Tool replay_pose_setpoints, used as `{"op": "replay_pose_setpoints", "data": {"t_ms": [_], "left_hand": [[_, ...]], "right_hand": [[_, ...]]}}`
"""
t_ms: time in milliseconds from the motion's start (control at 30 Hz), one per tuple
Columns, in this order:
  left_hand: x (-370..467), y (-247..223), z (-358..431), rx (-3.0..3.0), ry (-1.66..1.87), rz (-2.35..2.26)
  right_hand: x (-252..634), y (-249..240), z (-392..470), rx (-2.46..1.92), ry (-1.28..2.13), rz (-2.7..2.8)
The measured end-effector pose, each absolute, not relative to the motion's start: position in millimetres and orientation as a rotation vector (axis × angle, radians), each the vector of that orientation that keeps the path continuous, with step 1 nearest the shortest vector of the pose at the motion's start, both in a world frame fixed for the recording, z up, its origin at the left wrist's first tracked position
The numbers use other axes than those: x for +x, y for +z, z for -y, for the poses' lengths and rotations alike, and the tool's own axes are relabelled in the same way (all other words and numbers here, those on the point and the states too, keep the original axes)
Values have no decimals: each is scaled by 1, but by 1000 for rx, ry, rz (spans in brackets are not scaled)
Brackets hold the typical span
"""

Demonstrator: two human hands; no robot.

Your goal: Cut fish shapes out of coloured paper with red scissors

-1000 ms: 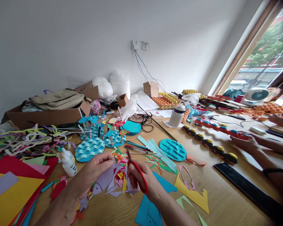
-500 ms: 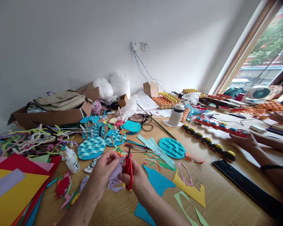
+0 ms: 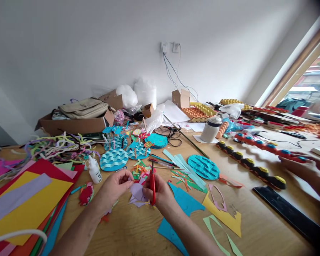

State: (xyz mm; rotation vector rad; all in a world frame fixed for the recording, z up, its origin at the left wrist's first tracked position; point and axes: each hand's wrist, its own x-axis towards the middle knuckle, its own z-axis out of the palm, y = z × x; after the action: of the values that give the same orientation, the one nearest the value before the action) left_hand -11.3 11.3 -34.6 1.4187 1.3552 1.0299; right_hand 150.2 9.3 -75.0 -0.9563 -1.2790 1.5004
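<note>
My left hand (image 3: 118, 185) is closed in a pinch at the edge of a purple paper cutout (image 3: 137, 192), in front of me over the table. My right hand (image 3: 160, 192) grips red-handled scissors (image 3: 153, 188), their blades pointing up and away from me. Its thumb is close to the right edge of the purple paper; whether it touches I cannot tell. Purple scraps lie just under the paper. Left of my left hand stands a white glue bottle (image 3: 95, 170). Blue paper offcuts (image 3: 186, 201) lie to the right of my right hand.
Coloured paper sheets (image 3: 56, 193) are stacked at the left, with pipe cleaners (image 3: 61, 147) behind. Blue wavy discs (image 3: 114, 160) stand mid-table. A co-worker's hands (image 3: 298, 170) hold a painted egg-carton strip (image 3: 269, 146) at the right, near a black bar (image 3: 280, 211).
The view has turned left, so most things sit further right. The purple paper has turned between my hands. My right hand still grips the scissors.
</note>
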Motion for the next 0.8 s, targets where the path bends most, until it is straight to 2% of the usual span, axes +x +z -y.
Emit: {"op": "replay_pose_setpoints", "data": {"t_ms": [233,800], "left_hand": [[-62,-23,-11,1556,1049,-1700],[-91,-50,3,1828,360,-2113]], "right_hand": [[152,-84,-15,-1020,1393,1361],[154,-80,-13,-1088,1343,1477]]}}
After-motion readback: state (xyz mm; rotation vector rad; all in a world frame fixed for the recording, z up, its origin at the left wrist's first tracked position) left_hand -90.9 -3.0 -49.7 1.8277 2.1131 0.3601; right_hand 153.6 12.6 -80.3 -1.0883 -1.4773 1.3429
